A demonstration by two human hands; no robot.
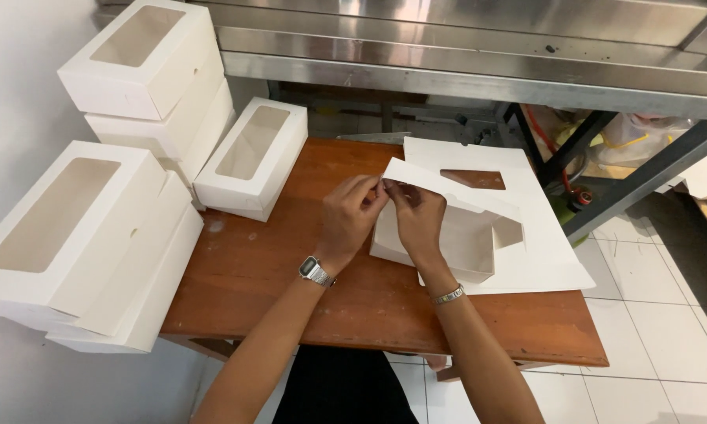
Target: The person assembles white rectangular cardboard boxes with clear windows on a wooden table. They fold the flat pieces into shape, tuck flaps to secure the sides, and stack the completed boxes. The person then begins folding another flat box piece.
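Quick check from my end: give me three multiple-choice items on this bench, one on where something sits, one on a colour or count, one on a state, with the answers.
1. Where does the stack of flat cut card sheets lie?
A. Under and right of the half-folded box
B. On the steel shelf
C. On the floor tiles

2. What colour is the small table?
A. Grey
B. Reddish-brown
C. White

3. What state is the half-folded box at the hands in?
A. Closed like the others
B. Lid flap raised, body open
C. Completely flat

Answers:
1 A, the sheets spread on the table beneath the box toward its right edge.
2 B, bare wood shows around the boxes.
3 B, the left hand and right hand pinch the raised flap edge, while the finished window box nearby is shut.
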